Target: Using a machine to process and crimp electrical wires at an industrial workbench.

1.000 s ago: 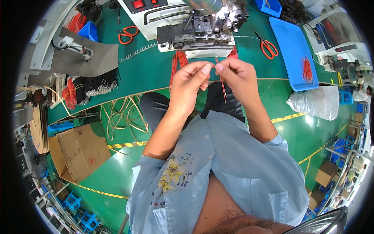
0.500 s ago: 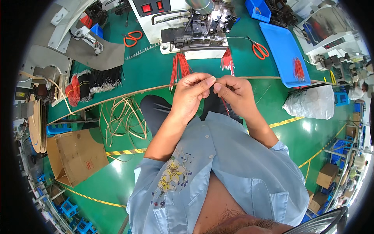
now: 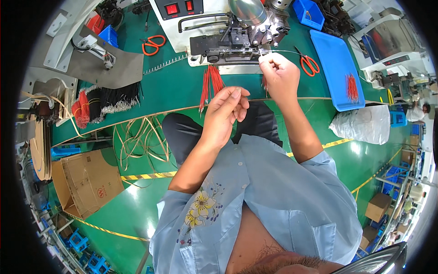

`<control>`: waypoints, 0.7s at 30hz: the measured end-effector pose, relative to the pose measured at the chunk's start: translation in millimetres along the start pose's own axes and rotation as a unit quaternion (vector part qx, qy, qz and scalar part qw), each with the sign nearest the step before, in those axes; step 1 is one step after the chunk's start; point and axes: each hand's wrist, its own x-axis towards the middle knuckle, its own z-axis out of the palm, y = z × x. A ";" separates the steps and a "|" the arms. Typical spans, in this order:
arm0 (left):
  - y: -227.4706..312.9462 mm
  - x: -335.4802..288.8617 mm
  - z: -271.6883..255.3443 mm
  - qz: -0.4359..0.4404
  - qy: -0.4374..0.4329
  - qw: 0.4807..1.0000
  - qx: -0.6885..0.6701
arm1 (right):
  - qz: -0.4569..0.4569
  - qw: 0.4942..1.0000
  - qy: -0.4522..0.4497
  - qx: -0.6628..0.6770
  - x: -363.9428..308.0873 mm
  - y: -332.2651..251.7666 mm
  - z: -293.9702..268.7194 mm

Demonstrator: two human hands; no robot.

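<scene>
Left hand [image 3: 223, 112]: loosely curled; whether thumb and fingers meet, cannot tell.
Right hand [image 3: 283, 76]: now raised to the white-and-black metal machine [image 3: 205, 44], away from the left; grip contents cannot be told.
Thin red wires [image 3: 211, 76]: bunched before the machine, over the green tabletop [image 3: 171, 82].
Brown cardboard box [image 3: 89, 178]: red printed mark.

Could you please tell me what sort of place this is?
It looks like a factory workshop: a bench machine with red switches, bunched red wires near it, and yellow-and-black tape marking the green floor.
</scene>
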 end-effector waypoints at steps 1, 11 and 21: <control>-0.1 0.0 -0.6 -0.001 -0.001 1.000 0.002 | 0.005 1.000 0.005 0.003 1.3 0.9 0.9; 0.0 1.2 0.7 -0.017 0.000 1.000 -0.003 | -0.001 1.000 0.016 0.007 7.6 2.3 4.7; -1.9 1.9 2.1 -0.029 0.001 1.000 0.001 | 0.017 0.999 0.017 0.039 6.3 -4.1 5.1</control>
